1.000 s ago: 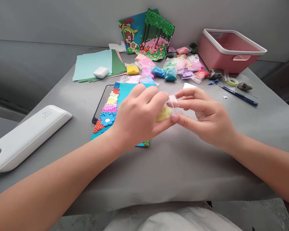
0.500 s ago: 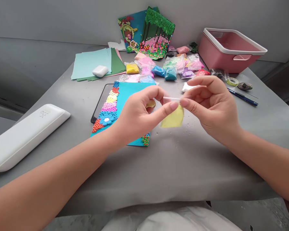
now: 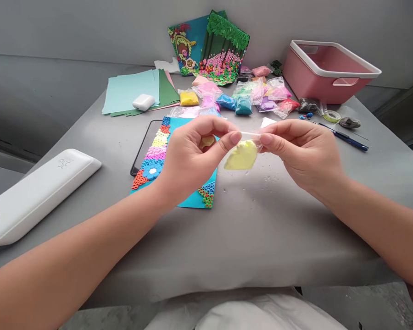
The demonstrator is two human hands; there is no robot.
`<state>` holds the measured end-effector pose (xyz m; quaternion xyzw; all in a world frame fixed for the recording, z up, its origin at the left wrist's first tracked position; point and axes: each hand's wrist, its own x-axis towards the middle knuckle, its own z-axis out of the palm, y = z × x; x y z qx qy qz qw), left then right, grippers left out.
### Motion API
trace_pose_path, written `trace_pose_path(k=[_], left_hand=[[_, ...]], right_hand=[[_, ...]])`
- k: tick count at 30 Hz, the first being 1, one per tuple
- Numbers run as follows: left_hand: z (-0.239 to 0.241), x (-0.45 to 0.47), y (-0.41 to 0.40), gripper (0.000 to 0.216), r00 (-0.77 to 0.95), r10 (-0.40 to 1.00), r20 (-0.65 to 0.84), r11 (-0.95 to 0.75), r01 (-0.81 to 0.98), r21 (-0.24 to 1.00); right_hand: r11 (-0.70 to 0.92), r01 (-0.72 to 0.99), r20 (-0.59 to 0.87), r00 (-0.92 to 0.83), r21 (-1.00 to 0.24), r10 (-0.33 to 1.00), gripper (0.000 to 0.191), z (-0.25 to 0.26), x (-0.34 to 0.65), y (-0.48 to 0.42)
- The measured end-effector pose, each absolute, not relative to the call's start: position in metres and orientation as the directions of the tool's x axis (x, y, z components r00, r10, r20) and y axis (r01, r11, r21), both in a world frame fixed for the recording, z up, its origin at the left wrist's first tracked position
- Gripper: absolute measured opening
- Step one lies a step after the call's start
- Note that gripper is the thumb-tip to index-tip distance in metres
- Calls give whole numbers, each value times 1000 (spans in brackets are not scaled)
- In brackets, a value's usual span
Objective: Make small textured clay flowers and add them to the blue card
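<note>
Both hands are raised over the grey table (image 3: 261, 220), pinching the top edge of a small clear bag of pale yellow clay (image 3: 241, 155). My left hand (image 3: 192, 156) pinches the bag's left end between thumb and forefinger and also cups a small lump of yellow clay (image 3: 207, 141) in its fingers. On the bag's right end my right hand (image 3: 303, 151) is closed. The bag hangs between them above the table. Under my left hand lies a blue card (image 3: 179, 160) decorated with rows of coloured clay beads and a blue flower.
Several small bags of coloured clay (image 3: 244, 98) lie behind the card. A pink tub (image 3: 330, 73) stands at the back right, with blue tools (image 3: 344, 136) and a tape roll (image 3: 332, 116) nearby. Coloured paper sheets (image 3: 134, 91), a white case (image 3: 143, 101), finished clay pictures (image 3: 209, 48) and a white device (image 3: 37, 192) are at left.
The hands lifted the yellow clay bag off the table area and pulled apart along its top edge. A small lump of clay came into my left hand's fingers.
</note>
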<state>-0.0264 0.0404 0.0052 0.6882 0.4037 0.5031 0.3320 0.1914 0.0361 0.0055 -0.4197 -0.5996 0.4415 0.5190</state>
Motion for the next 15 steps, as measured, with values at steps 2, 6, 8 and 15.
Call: trace_pose_path(k=[2,6,8,15], left_hand=[[6,-26,40,19,178,895,410,-443,227,867],[10,-26,37,13,179,896,407,-442,255,860],[11,-25,35,15,176,896,408,-442,258,859],[7,-23,34,17,230,882,412,-458,206,865]], right_hand=[[289,74,283,-87,-954,955,32,5,192,36],[310,100,306,-55,-945,951,27,6,192,33],[315,102,311,-50,-944,949,27,7,192,32],[346,130,329,-131,-929,935,30,11,190,28]])
